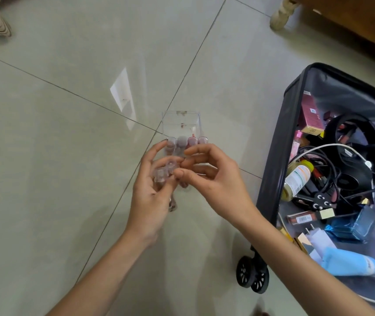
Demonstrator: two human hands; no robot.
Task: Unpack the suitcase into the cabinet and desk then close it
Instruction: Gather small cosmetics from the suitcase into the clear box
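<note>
1. Pale floor tiles run under both forearms.
2. Left hand curls round a few small tubes; right hand pinches their caps between thumb and forefinger.
3. Just beyond the fingers, a clear box holds a row of similar tubes.
4. Rightward, the suitcase lies open on the floor, holding headphones, cables and a bottle.
5. Farthest off stands a furniture leg.

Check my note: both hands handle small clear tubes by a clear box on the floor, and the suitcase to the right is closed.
Wrong on the suitcase: the head view shows it open, with headphones and cables inside. The rest holds: left hand and right hand handle small clear tubes by the clear box on the floor.
</note>
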